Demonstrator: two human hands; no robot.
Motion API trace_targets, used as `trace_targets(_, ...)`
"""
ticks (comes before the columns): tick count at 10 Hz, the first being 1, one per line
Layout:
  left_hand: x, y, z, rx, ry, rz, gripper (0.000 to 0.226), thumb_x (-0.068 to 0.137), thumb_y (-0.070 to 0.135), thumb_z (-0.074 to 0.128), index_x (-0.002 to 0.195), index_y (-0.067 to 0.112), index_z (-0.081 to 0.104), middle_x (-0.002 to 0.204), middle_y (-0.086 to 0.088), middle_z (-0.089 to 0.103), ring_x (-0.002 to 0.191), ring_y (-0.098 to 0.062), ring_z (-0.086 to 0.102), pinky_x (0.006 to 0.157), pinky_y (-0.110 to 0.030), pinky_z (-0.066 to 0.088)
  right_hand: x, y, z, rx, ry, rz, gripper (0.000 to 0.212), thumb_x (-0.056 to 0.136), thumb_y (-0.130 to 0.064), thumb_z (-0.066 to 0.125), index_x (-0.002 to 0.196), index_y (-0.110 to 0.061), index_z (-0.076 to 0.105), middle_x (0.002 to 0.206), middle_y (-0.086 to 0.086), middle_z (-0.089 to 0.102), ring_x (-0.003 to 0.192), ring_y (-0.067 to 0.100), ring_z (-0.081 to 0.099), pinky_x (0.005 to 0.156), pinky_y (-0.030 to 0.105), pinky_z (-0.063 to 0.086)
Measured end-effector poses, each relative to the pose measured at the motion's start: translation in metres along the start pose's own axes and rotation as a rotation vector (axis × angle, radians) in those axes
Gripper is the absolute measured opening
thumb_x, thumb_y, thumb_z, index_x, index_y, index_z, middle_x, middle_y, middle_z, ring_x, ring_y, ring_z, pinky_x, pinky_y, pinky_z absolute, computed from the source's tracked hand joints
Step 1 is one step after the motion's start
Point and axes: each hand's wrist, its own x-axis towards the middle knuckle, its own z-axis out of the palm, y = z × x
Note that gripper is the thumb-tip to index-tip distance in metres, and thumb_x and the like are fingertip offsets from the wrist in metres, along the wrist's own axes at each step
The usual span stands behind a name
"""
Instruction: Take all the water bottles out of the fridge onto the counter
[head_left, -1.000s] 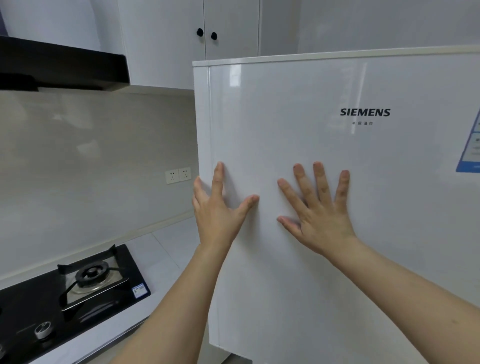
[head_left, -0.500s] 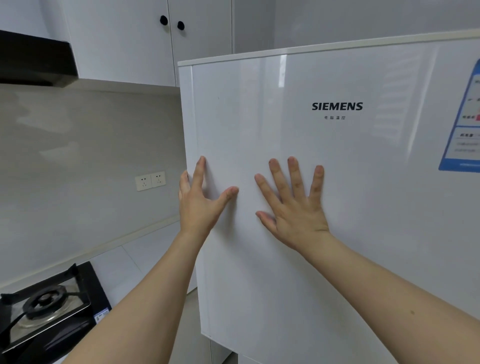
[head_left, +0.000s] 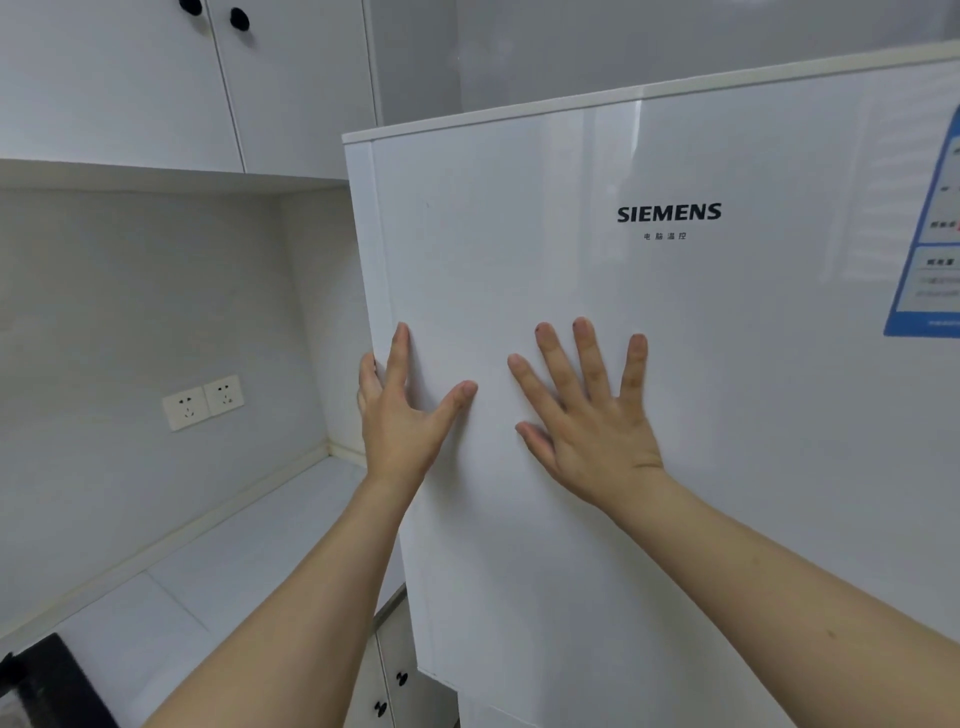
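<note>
A white fridge door (head_left: 675, 415) fills the right of the view, its glossy front carrying the word "SIEMENS" (head_left: 669, 212) in dark capitals near the top, with a smaller line of Chinese characters just beneath it that is too small to read with certainty. At the door's right edge a blue-bordered label (head_left: 930, 249) is cut off by the frame, and its print is too blurred to make out. The left hand (head_left: 400, 415) lies at the door's left edge, index finger and thumb spread flat on the front while the remaining fingers curl round the edge. The right hand (head_left: 592, 421) rests flat on the front just beside it, fingers straight and spread apart. The door hides the inside of the fridge, so no water bottles can be seen. To the left, the white worktop (head_left: 249, 551) runs along the wall, bare where it meets the fridge; a double wall socket (head_left: 202, 402) sits above it, and white upper cabinets (head_left: 156, 83) with dark knobs hang overhead. A black hob corner (head_left: 57, 686) shows at the worktop's near left end.
</note>
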Motion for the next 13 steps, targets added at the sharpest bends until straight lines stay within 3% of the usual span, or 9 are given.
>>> trace_targets(4, 0.06, -0.025, 0.066, -0.073, -0.093, 0.047, 0.09, 0.076, 0.073, 0.06, 0.145, 0.062, 0.003, 0.162, 0.003, -0.004, 0.15, -0.015, -0.004, 0.116, -0.042, 0.016, 0.016, 0.008, 0.047, -0.113, -0.051, 0.057, 0.062, 0.1, -0.044, 0.034, 0.154, -0.021, 0.018, 0.162, 0.011, 0.009, 0.147, 0.041, 0.001, 0.11, 0.069, -0.008)
trace_targets(6, 0.069, -0.045, 0.105, -0.078, 0.038, 0.137, 0.089, 0.075, 0.088, 0.032, 0.149, 0.053, -0.004, 0.161, -0.007, -0.008, 0.148, -0.02, -0.005, 0.116, -0.048, 0.01, 0.015, 0.008, 0.058, -0.138, -0.021, 0.061, 0.062, 0.1, -0.043, 0.033, 0.155, -0.02, 0.016, 0.161, 0.012, 0.011, 0.146, 0.041, 0.004, 0.111, 0.068, -0.006)
trace_targets(7, 0.071, -0.046, 0.115, -0.041, 0.12, 0.149, 0.091, 0.076, 0.089, 0.023, 0.152, 0.045, 0.001, 0.161, -0.011, 0.0, 0.147, -0.027, 0.003, 0.115, -0.055, 0.012, 0.014, 0.007, 0.059, -0.151, -0.018, 0.063, 0.062, 0.1, -0.043, 0.033, 0.155, -0.02, 0.016, 0.161, 0.012, 0.012, 0.146, 0.041, 0.005, 0.112, 0.067, -0.005)
trace_targets(11, 0.073, -0.047, 0.114, -0.004, 0.1, 0.164, 0.094, 0.077, 0.087, 0.023, 0.155, 0.036, 0.007, 0.161, -0.015, 0.001, 0.146, -0.034, 0.006, 0.116, -0.057, 0.015, 0.016, 0.006, 0.059, -0.146, -0.031, 0.078, 0.062, 0.099, -0.042, 0.035, 0.154, -0.021, 0.018, 0.161, 0.012, 0.012, 0.145, 0.041, 0.006, 0.111, 0.067, -0.004)
trace_targets(13, 0.066, -0.038, 0.097, -0.062, -0.045, 0.106, 0.091, 0.077, 0.077, 0.038, 0.152, 0.045, -0.002, 0.162, -0.001, -0.017, 0.148, -0.026, -0.012, 0.116, -0.053, 0.007, 0.018, 0.006, 0.054, -0.087, -0.094, 0.114, 0.061, 0.1, -0.041, 0.036, 0.154, -0.022, 0.018, 0.161, 0.01, 0.009, 0.146, 0.039, 0.003, 0.112, 0.066, -0.005)
